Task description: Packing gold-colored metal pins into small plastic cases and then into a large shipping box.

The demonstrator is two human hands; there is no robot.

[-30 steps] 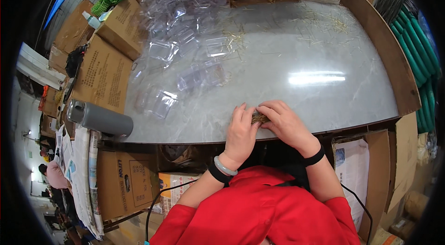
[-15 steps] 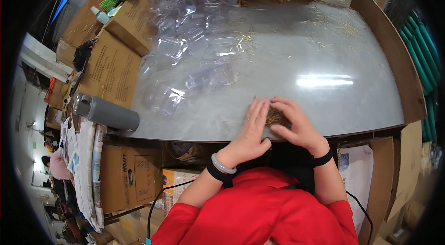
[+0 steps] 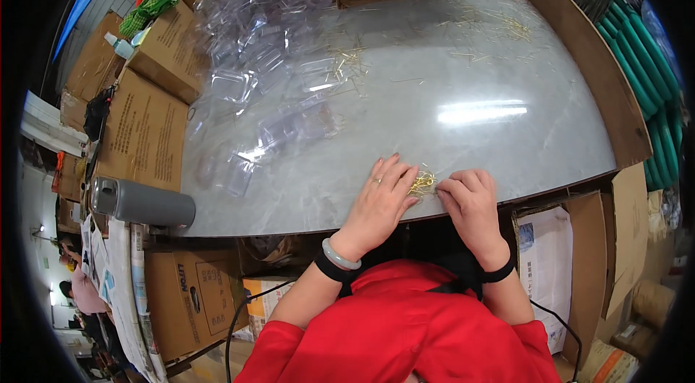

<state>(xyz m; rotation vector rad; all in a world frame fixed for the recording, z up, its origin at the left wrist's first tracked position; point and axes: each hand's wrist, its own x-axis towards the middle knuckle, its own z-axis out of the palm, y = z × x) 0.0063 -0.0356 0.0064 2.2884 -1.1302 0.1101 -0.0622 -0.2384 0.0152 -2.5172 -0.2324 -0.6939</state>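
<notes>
A small heap of thin gold-coloured metal pins lies near the front edge of the grey tabletop, between my two hands. My left hand rests flat on the left of the heap, fingers stretched out and touching its side. On the heap's right, my right hand has its fingers curled, with thumb and fingertips pinched together just beside the pins. Whatever that pinch holds is too small to make out.
Clear plastic boxes pile up at the back left. More pins are scattered mid-table, others at the far right. A grey bottle lies at the left edge. Cardboard walls the right side.
My right hand has moved from cupping over the heap to a pinch at its right side, uncovering the pins. My left hand stays beside them. The whole view has shifted a little.
</notes>
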